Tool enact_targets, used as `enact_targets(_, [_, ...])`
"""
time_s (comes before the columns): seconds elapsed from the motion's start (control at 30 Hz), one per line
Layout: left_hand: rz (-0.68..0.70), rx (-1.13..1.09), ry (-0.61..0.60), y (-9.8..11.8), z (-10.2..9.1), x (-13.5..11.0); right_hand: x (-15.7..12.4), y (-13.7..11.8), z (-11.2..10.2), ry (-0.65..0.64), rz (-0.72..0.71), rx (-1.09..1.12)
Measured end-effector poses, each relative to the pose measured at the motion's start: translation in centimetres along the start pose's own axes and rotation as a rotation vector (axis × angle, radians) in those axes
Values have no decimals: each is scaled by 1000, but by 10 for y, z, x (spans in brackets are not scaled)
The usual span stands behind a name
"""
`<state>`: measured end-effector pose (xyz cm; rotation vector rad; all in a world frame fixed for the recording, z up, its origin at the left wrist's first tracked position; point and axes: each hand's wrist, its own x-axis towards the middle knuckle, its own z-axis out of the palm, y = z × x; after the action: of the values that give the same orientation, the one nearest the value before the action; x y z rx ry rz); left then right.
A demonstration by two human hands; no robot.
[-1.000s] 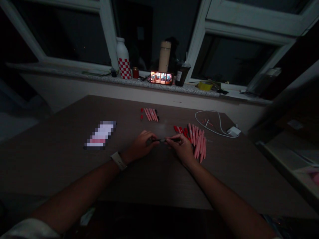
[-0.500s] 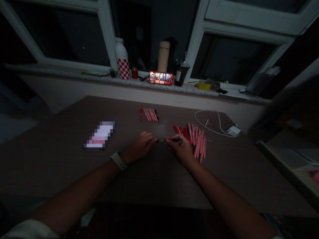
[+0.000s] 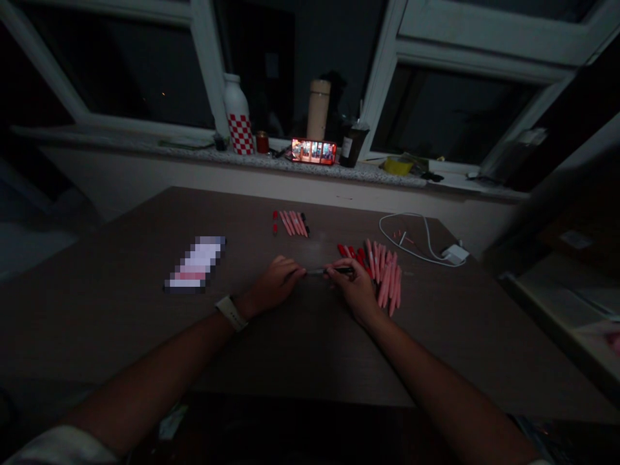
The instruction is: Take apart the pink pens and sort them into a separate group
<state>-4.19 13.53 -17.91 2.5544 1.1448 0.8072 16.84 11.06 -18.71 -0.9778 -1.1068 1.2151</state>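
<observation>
1. From the head view, we see a slim black-and-silver pen [image 3: 334,271] held level above the brown wooden worktop [image 3: 121,323], centred in front of the body (a natural spot for two-handed work).
2. Our right hand [image 3: 356,290] has its grip clamped on the pen's black end. The left hand [image 3: 274,287], wearing a white watch strap [image 3: 231,313], closes near the other end, though we cannot tell how firmly.
3. A pile of pink red-capped pens [image 3: 385,281] lies just beside the right hand, within easy reach, while a smaller pink bundle [image 3: 290,223] sits farther off.
</observation>
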Motion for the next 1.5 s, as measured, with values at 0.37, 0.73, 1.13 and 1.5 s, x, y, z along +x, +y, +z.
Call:
enact_targets(0.37, [-51,6,82,-5,1,-2,6,1,-7,241,-77,-73])
enact_targets(0.73, [-101,84,-37,-6,2,-8,6,6,-12,250,-192,-347])
enact_targets(1.13, [-118,87,-53,-4,1,-8,1,-1,-11,172,-329,-438])
enact_targets(1.5, [-121,98,-67,-5,1,-8,-4,-8,-9,140,-370,-519])
